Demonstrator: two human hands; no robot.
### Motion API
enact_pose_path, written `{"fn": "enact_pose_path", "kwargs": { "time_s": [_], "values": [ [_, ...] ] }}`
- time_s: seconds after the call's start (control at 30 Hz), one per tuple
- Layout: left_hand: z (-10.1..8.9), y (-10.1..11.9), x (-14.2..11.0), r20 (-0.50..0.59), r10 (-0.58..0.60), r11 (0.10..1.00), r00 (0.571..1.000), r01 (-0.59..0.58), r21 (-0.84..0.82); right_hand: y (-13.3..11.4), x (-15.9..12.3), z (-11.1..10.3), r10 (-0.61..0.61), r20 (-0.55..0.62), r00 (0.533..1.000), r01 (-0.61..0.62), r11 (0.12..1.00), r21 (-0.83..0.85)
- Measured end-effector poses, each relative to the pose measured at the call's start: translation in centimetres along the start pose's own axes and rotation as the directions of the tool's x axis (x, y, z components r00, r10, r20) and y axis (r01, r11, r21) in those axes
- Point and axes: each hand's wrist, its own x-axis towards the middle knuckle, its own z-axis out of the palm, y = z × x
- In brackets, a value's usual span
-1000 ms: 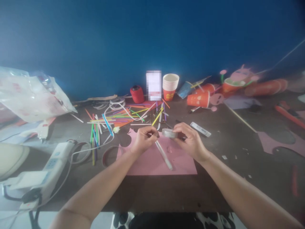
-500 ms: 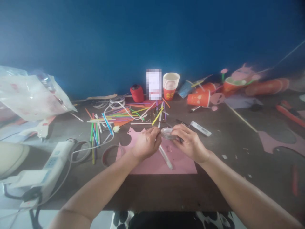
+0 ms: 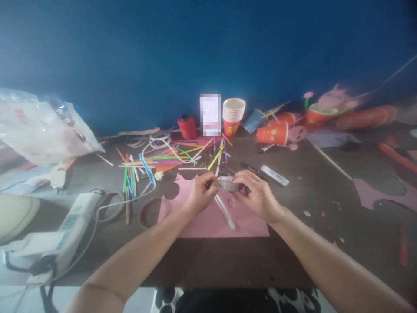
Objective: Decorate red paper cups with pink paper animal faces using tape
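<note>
My right hand holds a small clear roll of tape above a pink paper sheet. My left hand is closed in a pinch right at the roll's left edge, its fingertips touching the tape. A white straw slants down across the pink sheet from under my left hand; whether the hand grips it I cannot tell. Both hands hover over the middle of the dark table.
Coloured straws lie scattered behind the sheet. A red thread spool, stacked paper cups and tipped orange cups stand by the blue wall. A glue gun with cable and plastic bags sit left; tape rings lie nearby.
My hands came closer together; the left hand's fingertips now meet the tape roll, which my right hand has shifted slightly left.
</note>
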Motion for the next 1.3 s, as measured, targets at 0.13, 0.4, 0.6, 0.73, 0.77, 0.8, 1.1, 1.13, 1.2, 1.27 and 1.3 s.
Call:
{"fn": "enact_pose_path", "kwargs": {
  "time_s": [0.13,0.4,0.6,0.73,0.77,0.8,1.1,1.13,1.2,1.27,1.3],
  "values": [
    [0.0,-0.6,0.1,0.076,-0.083,0.952,0.994,0.102,-0.289,0.1,0.1,0.3,0.058,-0.044,0.997,-0.052,0.992,0.116],
    [0.4,-1.1,0.2,0.171,-0.192,0.663,0.966,0.256,-0.704,0.8,0.3,0.4,0.228,0.005,0.974,-0.218,0.925,0.311],
    [0.1,-0.1,0.4,0.265,-0.196,0.479,0.944,0.328,-0.814,1.1,0.6,0.4,0.274,0.021,0.961,-0.259,0.876,0.408],
    [-0.3,0.1,0.6,0.316,-0.238,0.370,0.918,0.387,-0.845,1.2,0.7,0.4,0.307,0.042,0.951,-0.290,0.836,0.467],
    [-0.4,0.1,0.6,0.326,-0.251,0.342,0.911,0.399,-0.851,1.3,0.8,0.4,0.319,0.044,0.947,-0.300,0.824,0.480],
    [-0.5,0.1,0.6,0.336,-0.263,0.316,0.904,0.410,-0.855,1.3,0.8,0.4,0.332,0.047,0.942,-0.312,0.814,0.490],
    [-0.4,-0.5,1.0,0.316,-0.341,0.346,0.885,0.431,-0.833,1.6,0.9,-0.4,0.459,0.026,0.888,-0.419,0.785,0.455],
    [-0.3,-0.6,1.0,0.327,-0.340,0.358,0.882,0.443,-0.822,1.8,0.9,-0.5,0.457,0.007,0.890,-0.410,0.792,0.451],
    [-0.2,-0.8,1.1,0.354,-0.341,0.357,0.871,0.469,-0.808,2.2,0.9,-0.5,0.441,-0.026,0.897,-0.387,0.812,0.436],
    [0.0,-0.9,1.2,0.350,-0.356,0.344,0.867,0.469,-0.813,2.6,0.8,-0.5,0.433,-0.043,0.900,-0.374,0.821,0.430],
    [0.0,-1.0,1.2,0.338,-0.364,0.341,0.868,0.462,-0.819,2.8,0.8,-0.5,0.435,-0.045,0.899,-0.375,0.819,0.435]
  ]
}}
